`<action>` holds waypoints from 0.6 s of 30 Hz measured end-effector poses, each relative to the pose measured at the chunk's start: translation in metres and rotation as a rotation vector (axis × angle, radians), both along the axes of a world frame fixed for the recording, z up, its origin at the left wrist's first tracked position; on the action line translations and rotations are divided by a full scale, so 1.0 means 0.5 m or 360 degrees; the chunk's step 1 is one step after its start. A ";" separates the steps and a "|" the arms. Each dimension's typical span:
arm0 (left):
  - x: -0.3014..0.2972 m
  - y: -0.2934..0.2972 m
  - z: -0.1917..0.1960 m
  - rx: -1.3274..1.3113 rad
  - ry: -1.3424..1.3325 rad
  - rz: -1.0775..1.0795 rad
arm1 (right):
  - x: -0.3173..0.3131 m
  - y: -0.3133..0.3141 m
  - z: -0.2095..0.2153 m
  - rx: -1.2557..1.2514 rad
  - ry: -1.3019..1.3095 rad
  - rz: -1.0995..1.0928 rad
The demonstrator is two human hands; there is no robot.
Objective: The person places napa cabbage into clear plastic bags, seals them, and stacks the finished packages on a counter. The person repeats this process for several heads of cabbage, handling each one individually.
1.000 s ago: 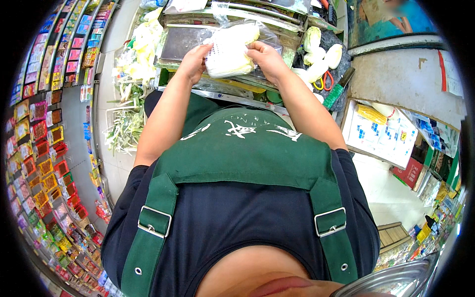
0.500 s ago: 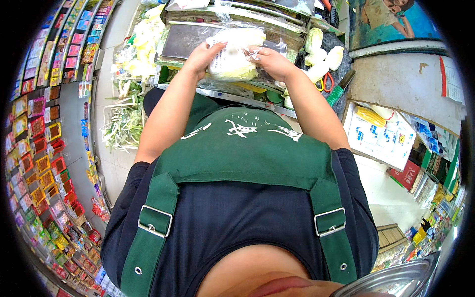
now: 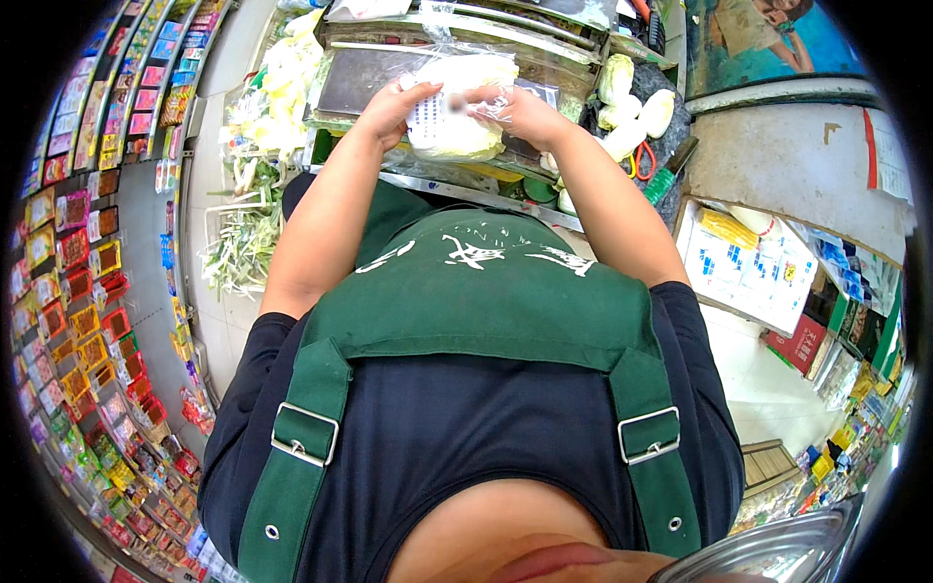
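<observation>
A pale yellow-white cabbage in clear plastic film lies between my hands, above the metal bench. My left hand grips its left side, thumb laid over the top and fingers curled round the edge. From the right, my right hand closes on the film, and its fingertips reach over the middle of the cabbage. Loose, shiny film stands up around the far and right sides. Which fingers pinch the film is partly hidden by glare.
Several bare cabbages, red-handled scissors and a green brush-like tool lie right of the bench. Leaf trimmings pile up at the left, above cut greens. Shelves of packets line the far left.
My right fingertips have moved left, onto the middle of the cabbage's top. My left hand has shifted slightly left and still grips its side.
</observation>
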State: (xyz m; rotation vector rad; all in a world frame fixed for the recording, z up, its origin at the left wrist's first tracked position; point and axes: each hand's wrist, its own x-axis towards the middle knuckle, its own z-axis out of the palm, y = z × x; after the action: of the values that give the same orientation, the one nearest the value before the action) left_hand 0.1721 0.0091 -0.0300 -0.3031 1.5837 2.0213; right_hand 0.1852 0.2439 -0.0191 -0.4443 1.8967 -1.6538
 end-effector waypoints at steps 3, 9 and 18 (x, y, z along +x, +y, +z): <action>0.002 0.003 0.003 0.0062 0.0001 0.0047 | 0.002 -0.003 -0.007 0.0158 0.0208 0.0132; 0.014 0.019 -0.003 0.0078 0.0102 0.0130 | 0.020 -0.007 -0.068 -0.0016 0.0537 0.0077; 0.053 0.021 0.002 0.0303 -0.0091 0.0087 | 0.049 -0.010 -0.030 0.0095 0.0518 0.0132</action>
State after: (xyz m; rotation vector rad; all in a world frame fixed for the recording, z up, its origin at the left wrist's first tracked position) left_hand 0.1984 0.0196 -0.0288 -0.3311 1.3502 2.1662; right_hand 0.2099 0.2390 -0.0340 -0.7969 2.1201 -1.5392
